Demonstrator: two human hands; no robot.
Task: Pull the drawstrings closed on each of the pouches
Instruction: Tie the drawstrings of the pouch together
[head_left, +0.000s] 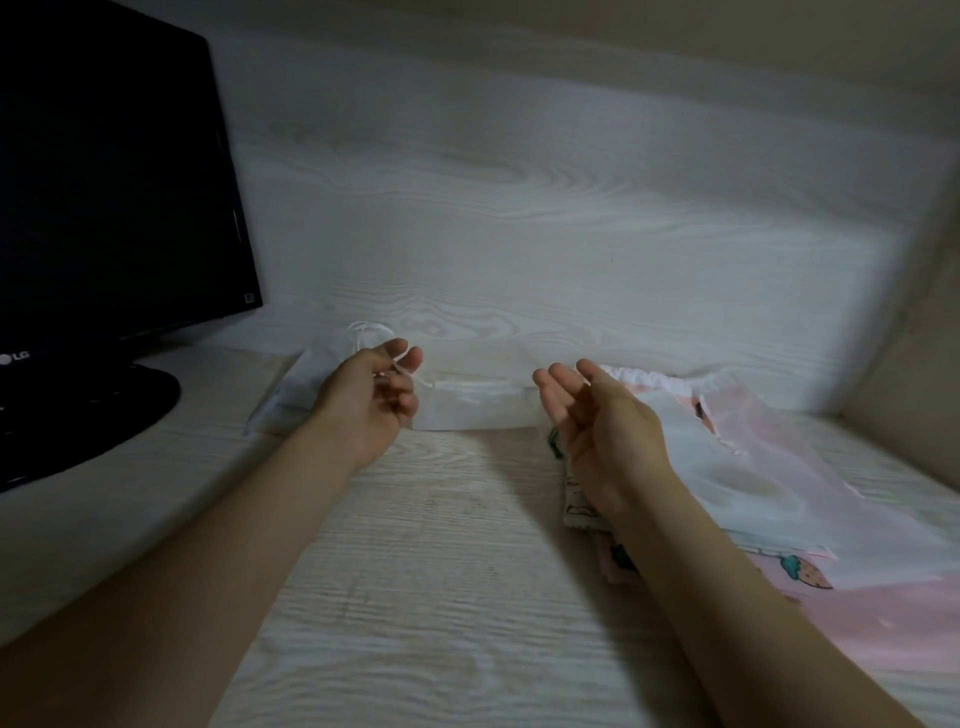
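Observation:
A white pouch (470, 402) lies flat against the back panel of the desk, between my two hands. My left hand (371, 400) is at its left end, fingers curled round the white drawstring (402, 369). My right hand (597, 431) hovers at the pouch's right end, palm turned inward, fingers straight and holding nothing. Another white pouch (311, 379) with a looped cord lies behind my left hand. To the right is a pile of pouches (753, 467): a sheer white one on top, pink printed ones underneath.
A black monitor (114, 182) on a round black base (78, 415) stands at the left. The pale wood-grain desk (415, 571) ends at a white back panel (519, 208), and a side wall closes the right.

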